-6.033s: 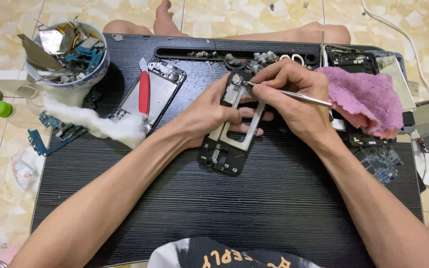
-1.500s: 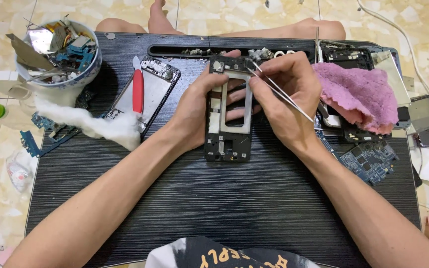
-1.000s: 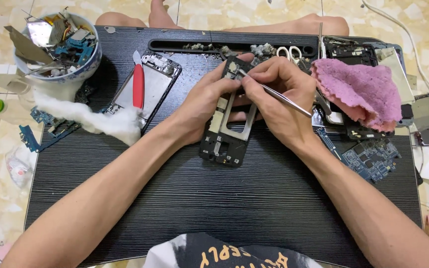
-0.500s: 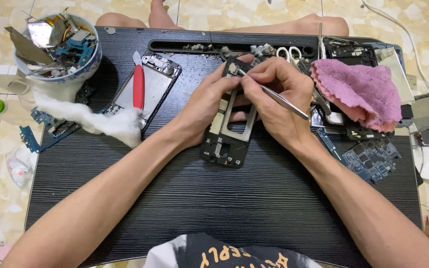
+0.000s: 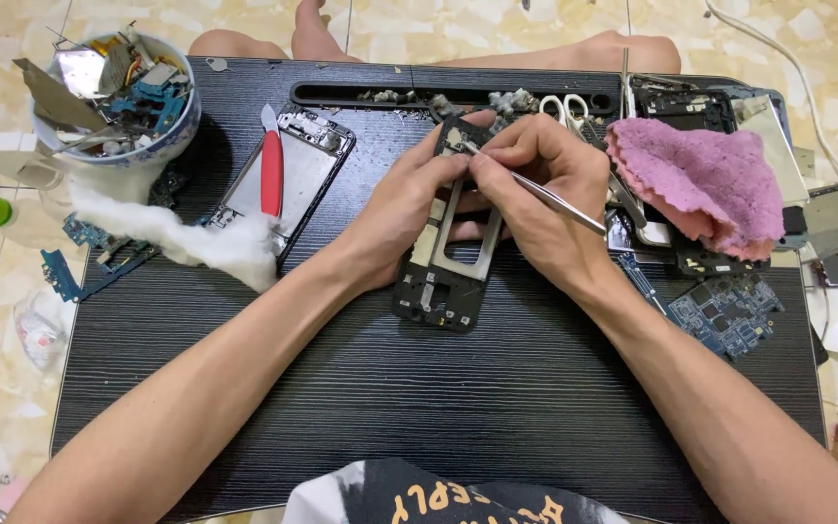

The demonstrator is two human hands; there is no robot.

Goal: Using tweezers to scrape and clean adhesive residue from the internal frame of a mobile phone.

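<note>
Tweezers (image 5: 535, 192) pinched in right hand (image 5: 545, 209) slant up-left onto near-upright phone frame (image 5: 448, 247), left hand (image 5: 404, 209) gripping it.

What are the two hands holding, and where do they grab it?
The right hand pinches metal tweezers near the tip end. The left hand holds the phone frame by its upper left side.
</note>
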